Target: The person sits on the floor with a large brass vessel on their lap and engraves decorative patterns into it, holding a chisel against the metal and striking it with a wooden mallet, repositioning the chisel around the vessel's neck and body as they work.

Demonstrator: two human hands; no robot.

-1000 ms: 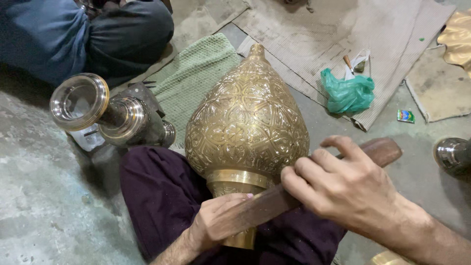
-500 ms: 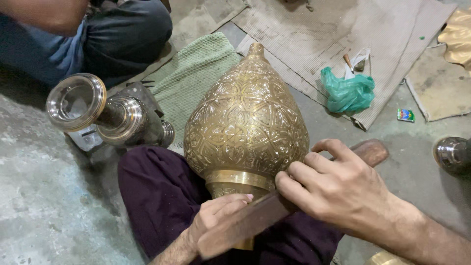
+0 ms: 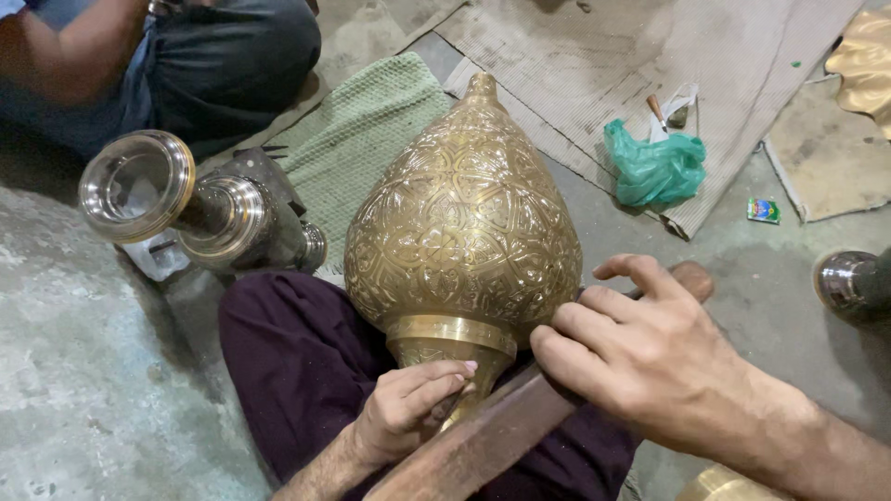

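The brass dome (image 3: 464, 223) rests on the lap. The left hand (image 3: 408, 413) grips its neck, hiding the base. The right hand (image 3: 650, 357) clasps a wooden stick (image 3: 483, 445), whose ends are covered or cut off.

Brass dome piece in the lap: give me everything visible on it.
The brass dome is a teardrop-shaped vessel, golden metal by its look, covered in engraved floral and geometric relief. It tapers to a small knob at the far end and, near the person, narrows past a smooth collar into a flared neck. It lies tilted across the person's dark-trousered lap. The left hand grips the neck; the right hand presses a wooden stick against its lower side.
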